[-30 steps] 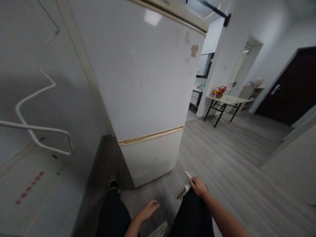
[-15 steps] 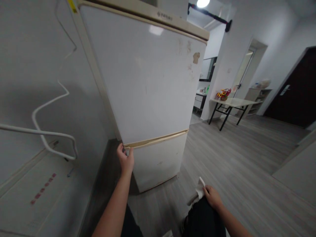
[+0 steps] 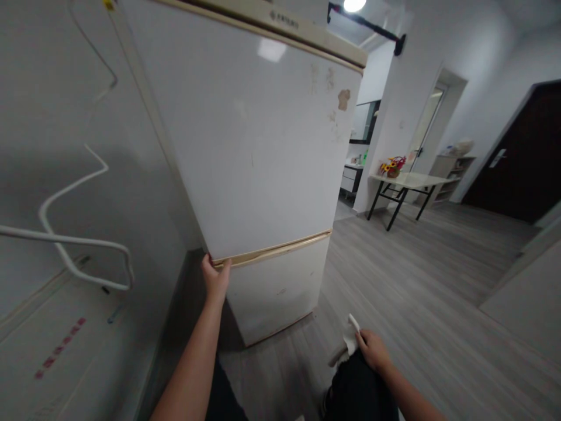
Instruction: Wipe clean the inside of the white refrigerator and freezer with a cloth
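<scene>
A white refrigerator [image 3: 258, 140] with an upper and a lower door stands before me, its doors closed. My left hand [image 3: 215, 278] grips the left edge of the lower door [image 3: 280, 292], just under the beige trim [image 3: 272, 252] between the doors. Its thumb lies on the front, and the fingers curl round the side, partly hidden. My right hand [image 3: 371, 349] rests by my dark-trousered knee [image 3: 362, 386]. Between its fingers is a crumpled white cloth [image 3: 350, 336], which hangs over the knee; its lower part is partly hidden.
A white cable [image 3: 87, 240] loops along the wall at left, above a pale panel with red lettering [image 3: 61, 351]. Farther right, a folding table [image 3: 409, 181] bears a flower basket [image 3: 393, 166]. Behind it are shelves [image 3: 453, 175] and a dark door [image 3: 517, 155].
The view has shifted a little, so the refrigerator sits slightly further left and higher in it. My left hand stays at the door edge, its thumb nearer the trim. The right hand keeps the cloth.
</scene>
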### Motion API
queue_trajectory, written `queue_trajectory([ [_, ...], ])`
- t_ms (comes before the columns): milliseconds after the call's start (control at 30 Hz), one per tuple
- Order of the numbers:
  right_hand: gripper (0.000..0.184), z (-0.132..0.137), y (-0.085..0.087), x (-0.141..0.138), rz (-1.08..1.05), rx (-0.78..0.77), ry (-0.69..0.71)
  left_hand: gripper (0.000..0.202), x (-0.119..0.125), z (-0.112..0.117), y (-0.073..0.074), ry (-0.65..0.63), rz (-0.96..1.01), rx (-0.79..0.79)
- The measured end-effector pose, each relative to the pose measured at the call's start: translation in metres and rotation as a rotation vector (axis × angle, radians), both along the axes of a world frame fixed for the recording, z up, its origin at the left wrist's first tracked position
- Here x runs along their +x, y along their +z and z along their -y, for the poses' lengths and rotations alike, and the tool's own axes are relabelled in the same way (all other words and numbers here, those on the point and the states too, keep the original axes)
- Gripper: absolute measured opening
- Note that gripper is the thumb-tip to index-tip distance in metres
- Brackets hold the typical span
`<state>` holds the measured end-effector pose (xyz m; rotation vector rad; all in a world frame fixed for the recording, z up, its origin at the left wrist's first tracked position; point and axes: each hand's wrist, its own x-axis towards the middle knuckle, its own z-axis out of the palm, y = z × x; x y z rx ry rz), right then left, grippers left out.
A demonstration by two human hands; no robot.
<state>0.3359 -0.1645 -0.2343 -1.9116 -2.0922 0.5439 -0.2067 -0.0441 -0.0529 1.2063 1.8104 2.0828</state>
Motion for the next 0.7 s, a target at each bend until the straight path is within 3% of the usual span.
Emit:
queue_trajectory([
  [200,0.053,-0.002,0.004,-0.005,0.042,-0.015,-0.014,0.078,0.001,0.005,-0.002,-0.075,0.012,-0.010],
  [400,0.051,-0.003,0.010,-0.009,0.060,-0.025,-0.009,0.084,0.001,0.011,0.006,-0.080,0.025,-0.080],
  [567,0.050,-0.004,0.011,-0.012,0.091,-0.015,-0.007,0.076,0.001,0.021,0.013,-0.161,0.072,-0.097],
  [700,0.050,-0.005,0.015,-0.015,0.093,-0.024,0.002,0.062,0.008,0.027,0.021,-0.071,0.166,-0.068],
])
